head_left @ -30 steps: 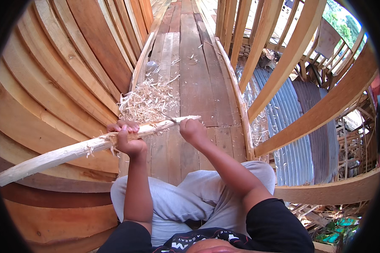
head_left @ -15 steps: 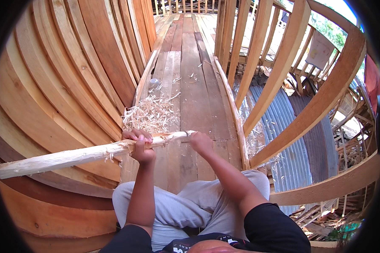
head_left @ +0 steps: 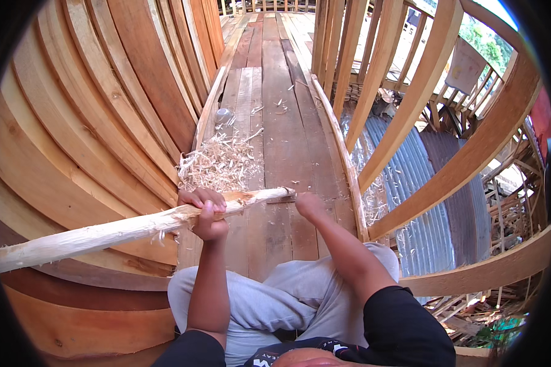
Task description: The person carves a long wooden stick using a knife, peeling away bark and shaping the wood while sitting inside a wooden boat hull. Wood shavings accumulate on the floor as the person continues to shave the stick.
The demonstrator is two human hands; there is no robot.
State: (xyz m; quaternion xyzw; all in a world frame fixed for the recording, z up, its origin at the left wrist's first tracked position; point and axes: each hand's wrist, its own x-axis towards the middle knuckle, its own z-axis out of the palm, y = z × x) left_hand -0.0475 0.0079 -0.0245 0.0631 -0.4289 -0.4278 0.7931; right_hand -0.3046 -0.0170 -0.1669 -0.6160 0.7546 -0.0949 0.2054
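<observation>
The left hand (head_left: 203, 213) is closed around a long, pale stick (head_left: 104, 238), with the thumb on this side. The palm is hidden. The stick goes far out to the left of this hand, up to the dark edge, so I can't tell if its end is cut off. Its thin end pokes out to the right, just beside the right hand (head_left: 310, 207). That hand is curled up tight. A thin, dark blade (head_left: 281, 199) seems to come out of it, under the stick's tip. It is hard to make out, and its handle is hidden in the fist.

Just past the left hand, curly shavings (head_left: 220, 162) lie in a heap on the floor (head_left: 288, 122). Past them sits a small, pale cup (head_left: 224, 116), too little to see well. Grey trousers (head_left: 245, 306) are below both hands, partly covered by the arms.
</observation>
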